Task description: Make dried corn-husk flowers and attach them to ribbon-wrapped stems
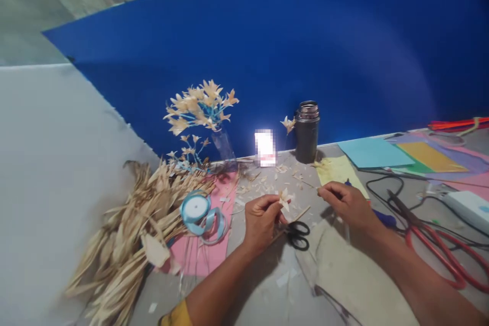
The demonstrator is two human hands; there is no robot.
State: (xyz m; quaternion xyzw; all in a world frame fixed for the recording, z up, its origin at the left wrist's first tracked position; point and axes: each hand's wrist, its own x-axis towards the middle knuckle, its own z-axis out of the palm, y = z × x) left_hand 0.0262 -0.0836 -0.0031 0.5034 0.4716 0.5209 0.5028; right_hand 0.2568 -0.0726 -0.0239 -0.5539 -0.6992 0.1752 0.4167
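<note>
My left hand (262, 219) is closed in a pinch on a small cream husk flower (284, 198), held just above the grey table (267, 295). My right hand (346, 204) is closed too, pinching a thin stick (310, 186) that runs toward the flower. Small black scissors (298, 235) lie on the table right below and between both hands. Husk scraps are scattered around them.
A heap of dried husks (130, 234) lies at left beside a light blue ribbon roll (195, 209) on pink paper. A vase of husk flowers (204, 107) and a dark flask (306, 132) stand at the blue backboard. Coloured paper sheets (428, 155), cables and red-handled scissors (439, 249) are at right.
</note>
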